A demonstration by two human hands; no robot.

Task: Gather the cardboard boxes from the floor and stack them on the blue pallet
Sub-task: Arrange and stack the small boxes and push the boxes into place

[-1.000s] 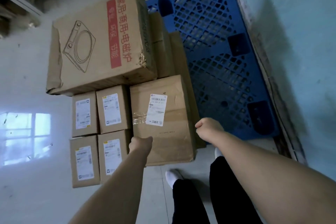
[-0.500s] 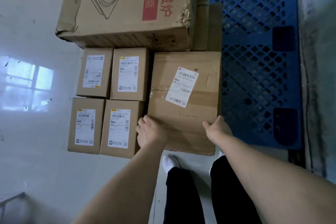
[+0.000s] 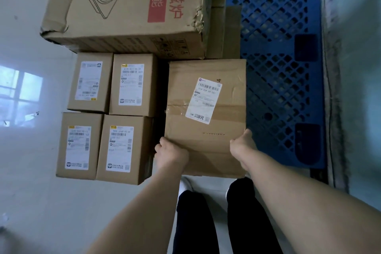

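A taped cardboard box point(image 3: 224, 97) with a white shipping label lies in front of me, its right edge over the blue pallet point(image 3: 282, 80). My left hand point(image 3: 170, 154) grips its near left corner and my right hand point(image 3: 243, 144) grips its near right edge. Several small labelled boxes point(image 3: 111, 113) stand in a block to the left on the floor. A large printed carton point(image 3: 132, 6) with red lettering lies beyond them.
Flat cardboard pieces point(image 3: 224, 31) lean between the large carton and the pallet. A pale wall point(image 3: 356, 68) runs along the pallet's right side. The glossy floor point(image 3: 31, 192) extends to the left. My legs and white shoes are below the box.
The view has come closer over the boxes. Both hands went from hovering by the taped box to gripping its near corners, and the box now sits slightly apart from the small boxes.
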